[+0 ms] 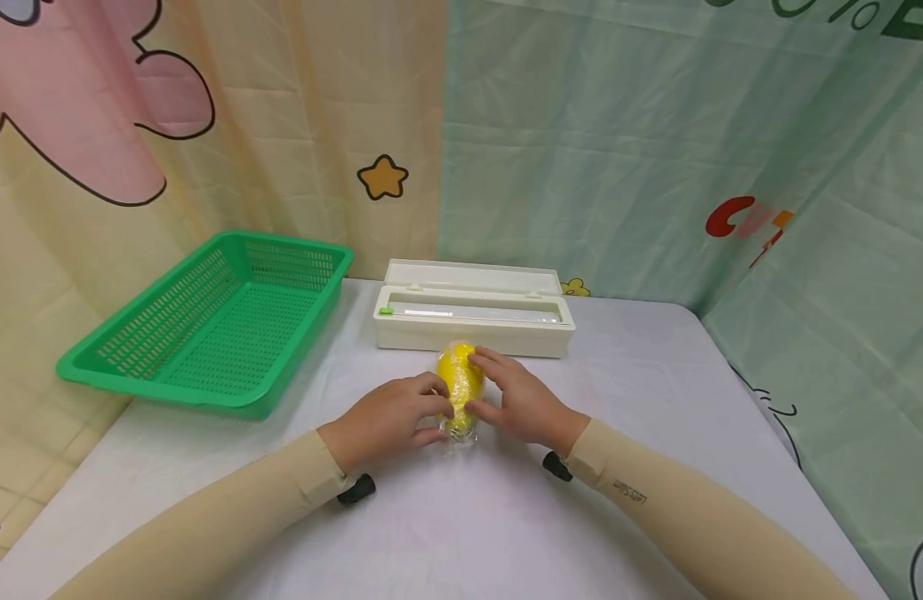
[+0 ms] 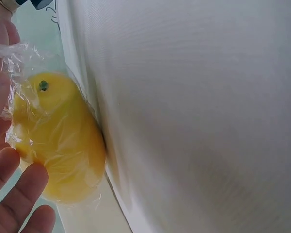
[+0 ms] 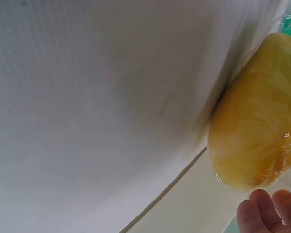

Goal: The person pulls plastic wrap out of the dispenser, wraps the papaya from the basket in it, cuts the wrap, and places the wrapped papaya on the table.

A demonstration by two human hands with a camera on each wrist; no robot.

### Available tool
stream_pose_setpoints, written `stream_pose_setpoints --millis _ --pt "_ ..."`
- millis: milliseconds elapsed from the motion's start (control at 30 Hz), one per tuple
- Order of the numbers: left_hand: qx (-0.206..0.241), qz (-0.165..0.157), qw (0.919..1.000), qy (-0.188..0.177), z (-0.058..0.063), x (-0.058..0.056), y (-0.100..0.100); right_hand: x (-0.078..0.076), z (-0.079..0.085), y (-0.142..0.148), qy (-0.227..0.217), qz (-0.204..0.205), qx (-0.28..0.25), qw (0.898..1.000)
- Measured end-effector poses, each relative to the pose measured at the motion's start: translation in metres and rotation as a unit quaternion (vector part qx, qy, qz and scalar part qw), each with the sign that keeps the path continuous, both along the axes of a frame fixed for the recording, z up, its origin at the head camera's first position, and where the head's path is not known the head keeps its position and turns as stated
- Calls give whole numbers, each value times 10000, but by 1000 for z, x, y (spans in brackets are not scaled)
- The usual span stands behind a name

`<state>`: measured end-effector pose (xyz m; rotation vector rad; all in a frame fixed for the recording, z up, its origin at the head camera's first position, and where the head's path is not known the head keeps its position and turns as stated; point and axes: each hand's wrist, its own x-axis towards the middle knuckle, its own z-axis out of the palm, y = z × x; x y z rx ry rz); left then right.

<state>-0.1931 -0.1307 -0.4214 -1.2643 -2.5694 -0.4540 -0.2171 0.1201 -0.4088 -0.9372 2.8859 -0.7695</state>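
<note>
An oblong yellow fruit [image 1: 458, 379] wrapped in clear cling film lies on the white table, close in front of a white film box. Its small green stem spot [image 2: 43, 85] shows through the film in the left wrist view. My left hand [image 1: 393, 417] is at the fruit's left side, its fingertips [image 2: 31, 182] touching the wrapped surface. From the other side, my right hand [image 1: 527, 400] reaches in, thumb and forefinger spread along the fruit. Loose film [image 2: 19, 60] bunches near the stem end. In the right wrist view, the right fingers [image 3: 259, 211] are beside the fruit's far end.
The white film box [image 1: 472, 340] stands behind the fruit with its lid [image 1: 472, 274] raised. A green plastic basket [image 1: 281, 392] is at the back left of the table [image 1: 641, 375]. Printed curtains [image 1: 574, 150] hang behind and to the sides.
</note>
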Motion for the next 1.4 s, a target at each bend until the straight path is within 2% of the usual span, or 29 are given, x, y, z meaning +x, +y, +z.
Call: stream_pose_setpoints --millis 233,500,700,900,1267,1333,1400 --pt "-35 63 10000 -12 1 0 2 11 2 7 519 406 -59 9978" --pt "88 119 9998 -119 2 -1 2 21 -2 9 879 1067 384 9897" --pt "140 222 9994 -244 1 -3 4 21 -7 3 1264 1092 686 9836" --pt "182 313 9984 -442 1 -4 5 20 -11 -1 1789 1066 643 9760" --pt "457 265 9916 -1177 4 -1 1 20 -9 -3 1369 796 223 9871" --pt "438 309 9916 -1173 4 0 2 20 -8 -3 1326 752 182 9881" --pt "393 368 9937 -986 3 0 4 20 -8 -3 1300 713 126 9889"
